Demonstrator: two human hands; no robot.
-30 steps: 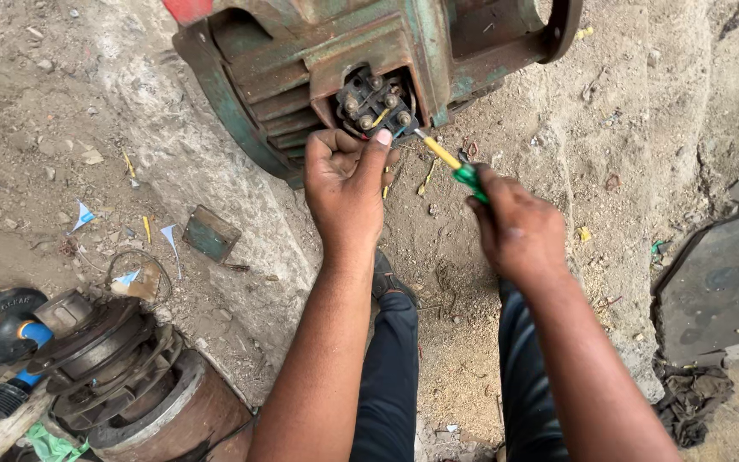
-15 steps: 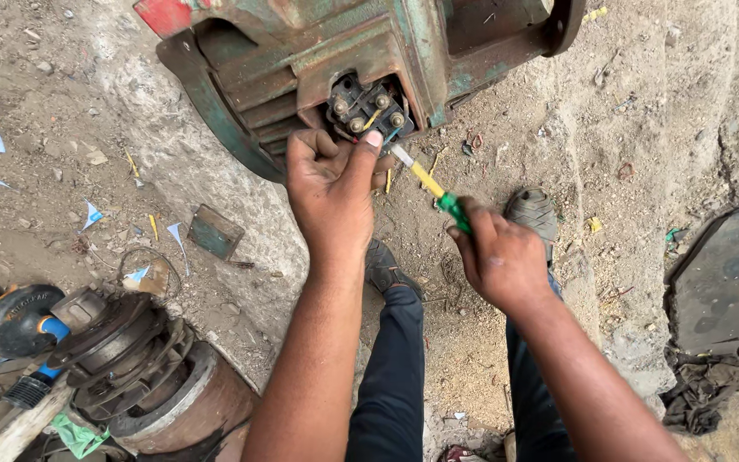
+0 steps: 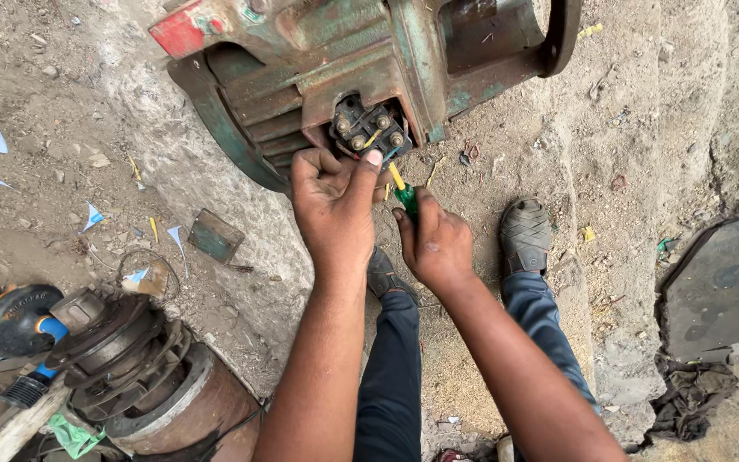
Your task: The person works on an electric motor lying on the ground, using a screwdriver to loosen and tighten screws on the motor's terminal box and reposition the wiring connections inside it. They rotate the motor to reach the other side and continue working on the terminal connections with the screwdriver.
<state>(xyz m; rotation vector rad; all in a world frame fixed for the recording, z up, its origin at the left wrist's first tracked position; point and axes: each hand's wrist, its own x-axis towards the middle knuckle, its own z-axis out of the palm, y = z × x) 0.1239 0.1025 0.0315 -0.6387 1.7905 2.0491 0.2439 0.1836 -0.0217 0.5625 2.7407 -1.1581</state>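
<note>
Far left on the dirt floor sits a dismantled motor part [image 3: 143,368], rusty and round, with an orange-and-blue power tool [image 3: 14,321] beside it. Neither is being touched. A small flat metal plate [image 3: 214,235] lies on the ground between that clutter and the hands.

Now the left hand [image 3: 335,210]: it is up against the terminal block [image 3: 369,130] of the big green motor [image 3: 369,60], fingers curled in a narrow pinch, thumb raised so its tip sits just under the studs. What it pinches I cannot tell; the fingertips are tucked against the housing.

Just to its right, the right hand [image 3: 438,244] is closed around a screwdriver [image 3: 402,190] with a green handle and yellow shank. Here is the key relation: the tool's long axis runs up and slightly left, from the fist toward the terminal block, and the tip end passes just beside the left thumb. The block lies above and left of the right hand, directly ahead of the left. The left hand is the nearer of the two, touching or almost touching; the right stands off along the tool.

Farther right, a sandalled foot [image 3: 525,235] rests on the dirt, and a dark slab [image 3: 712,291] lies at the edge.
</note>
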